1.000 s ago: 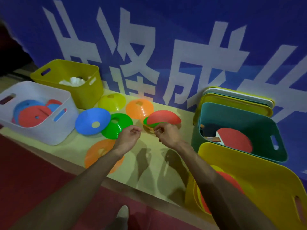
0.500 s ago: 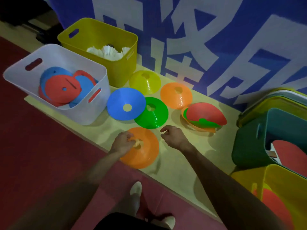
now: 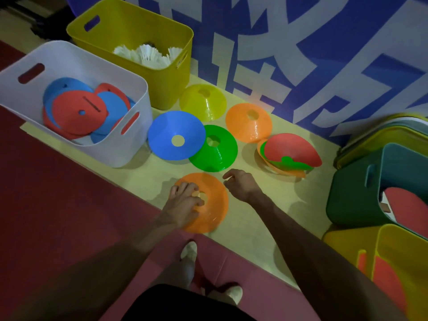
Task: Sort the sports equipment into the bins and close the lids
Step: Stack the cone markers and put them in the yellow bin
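Observation:
Several disc cones lie on the pale mat (image 3: 245,228). My left hand (image 3: 184,202) grips the nearest orange cone (image 3: 213,209) at its centre hole, fingers curled over the top. My right hand (image 3: 240,184) hovers just right of it, fingers loosely curled, holding nothing. Beyond lie a blue cone (image 3: 176,135), a green cone (image 3: 215,149), a yellow cone (image 3: 203,103), another orange cone (image 3: 249,122) and a tilted stack of red, green and orange cones (image 3: 289,154). The white bin (image 3: 129,144) holds red and blue flat discs.
A yellow bin (image 3: 171,75) with white shuttlecocks stands behind the white bin. At right are a teal bin (image 3: 352,198) with a red paddle, a yellow bin (image 3: 398,256) with red items, and stacked lids (image 3: 379,135). A blue banner backs the mat. My feet (image 3: 188,251) stand on red floor.
The view tilted down and left. My left hand dropped from mid-air onto the near orange cone and closed on its centre. My right hand lowered beside it.

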`<state>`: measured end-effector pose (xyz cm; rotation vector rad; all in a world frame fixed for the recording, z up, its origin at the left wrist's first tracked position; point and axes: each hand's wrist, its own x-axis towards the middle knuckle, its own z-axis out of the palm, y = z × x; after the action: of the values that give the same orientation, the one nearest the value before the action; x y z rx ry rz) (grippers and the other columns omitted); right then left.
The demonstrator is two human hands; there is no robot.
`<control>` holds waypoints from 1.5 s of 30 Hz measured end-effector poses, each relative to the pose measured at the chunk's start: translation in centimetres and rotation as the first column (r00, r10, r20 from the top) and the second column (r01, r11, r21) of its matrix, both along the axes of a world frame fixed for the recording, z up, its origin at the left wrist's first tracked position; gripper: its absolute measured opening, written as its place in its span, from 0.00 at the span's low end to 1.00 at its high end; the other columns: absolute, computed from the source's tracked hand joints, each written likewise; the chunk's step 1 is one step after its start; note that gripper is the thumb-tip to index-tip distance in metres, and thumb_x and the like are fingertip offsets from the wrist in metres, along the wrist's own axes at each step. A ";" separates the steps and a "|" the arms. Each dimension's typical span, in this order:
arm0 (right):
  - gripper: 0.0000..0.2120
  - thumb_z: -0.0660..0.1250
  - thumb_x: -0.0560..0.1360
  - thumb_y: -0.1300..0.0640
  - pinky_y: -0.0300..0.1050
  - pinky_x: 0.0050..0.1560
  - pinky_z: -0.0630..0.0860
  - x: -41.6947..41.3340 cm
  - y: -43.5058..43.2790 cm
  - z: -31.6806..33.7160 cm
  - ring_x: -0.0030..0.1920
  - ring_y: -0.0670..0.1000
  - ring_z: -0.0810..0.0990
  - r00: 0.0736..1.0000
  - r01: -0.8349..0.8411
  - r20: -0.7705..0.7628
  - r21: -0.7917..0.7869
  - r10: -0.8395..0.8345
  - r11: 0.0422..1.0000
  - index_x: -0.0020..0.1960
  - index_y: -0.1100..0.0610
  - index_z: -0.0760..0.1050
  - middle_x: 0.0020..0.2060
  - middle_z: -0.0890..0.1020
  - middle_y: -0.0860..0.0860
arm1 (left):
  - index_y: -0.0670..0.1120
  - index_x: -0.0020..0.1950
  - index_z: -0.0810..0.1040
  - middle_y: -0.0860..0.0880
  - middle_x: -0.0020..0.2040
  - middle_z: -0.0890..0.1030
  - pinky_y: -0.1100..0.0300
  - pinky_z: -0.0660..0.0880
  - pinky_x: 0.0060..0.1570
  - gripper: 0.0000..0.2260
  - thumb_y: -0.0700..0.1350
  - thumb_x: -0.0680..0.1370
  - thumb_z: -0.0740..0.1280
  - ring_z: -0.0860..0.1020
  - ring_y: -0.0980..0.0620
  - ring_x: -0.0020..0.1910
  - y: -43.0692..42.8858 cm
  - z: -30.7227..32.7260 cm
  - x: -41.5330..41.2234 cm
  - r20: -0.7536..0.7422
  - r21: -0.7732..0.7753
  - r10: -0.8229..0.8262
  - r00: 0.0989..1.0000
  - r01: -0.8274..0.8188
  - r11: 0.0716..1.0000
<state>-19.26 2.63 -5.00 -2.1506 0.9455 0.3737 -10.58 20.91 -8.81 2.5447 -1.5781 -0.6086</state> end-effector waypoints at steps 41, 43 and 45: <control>0.19 0.66 0.70 0.69 0.58 0.49 0.81 15.7 -0.1 -1.1 0.47 0.62 0.83 0.691 0.553 0.208 0.465 -0.692 0.692 0.61 0.61 0.75 0.45 0.82 0.61 | 0.47 0.45 0.78 0.46 0.55 0.69 0.59 0.74 0.55 0.07 0.41 0.71 0.74 0.73 0.49 0.57 4.8 6.3 9.7 -0.533 -0.356 0.542 0.650 -0.753 0.553; 0.14 0.65 0.71 0.68 0.54 0.42 0.83 14.6 -0.9 0.8 0.43 0.59 0.83 0.680 0.519 0.293 0.454 -0.672 0.724 0.56 0.60 0.76 0.41 0.81 0.58 | 0.47 0.46 0.78 0.46 0.55 0.69 0.66 0.73 0.52 0.06 0.41 0.72 0.73 0.72 0.52 0.55 3.9 7.1 9.3 -0.554 -0.367 0.533 0.639 -0.763 0.532; 0.12 0.63 0.73 0.67 0.53 0.38 0.83 13.1 -1.7 3.2 0.40 0.58 0.82 0.663 0.500 0.389 0.405 -0.639 0.765 0.53 0.56 0.76 0.39 0.80 0.55 | 0.47 0.45 0.78 0.47 0.55 0.68 0.76 0.69 0.48 0.06 0.41 0.72 0.73 0.71 0.55 0.54 2.8 7.9 8.6 -0.552 -0.387 0.524 0.648 -0.756 0.528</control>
<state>-6.15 0.90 -1.85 -1.4650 1.1192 -0.3649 -2.03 23.71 -0.95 2.0953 -0.4463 -0.3696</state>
